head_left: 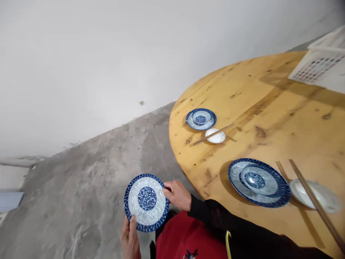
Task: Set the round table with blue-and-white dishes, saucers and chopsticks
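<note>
A round blue-and-white plate (147, 203) with a dark patterned rim is held over the floor, just off the table's left edge. My left hand (130, 237) grips its lower left rim, thumb on the upper face. On the opposite side, my right hand (178, 195) pinches the right rim between thumb and fingers. Both hands are closed on this one plate, whose face is tilted up toward me. The fingers beneath it are hidden.
On the round wooden table (242, 144) are two settings: a patterned plate (234, 169) nearest me and a smaller-looking one (188, 120) farther off, each with a bowl on it. White dishes (219, 137) carry chopsticks (198, 141). A white basket (320, 68) stands far right.
</note>
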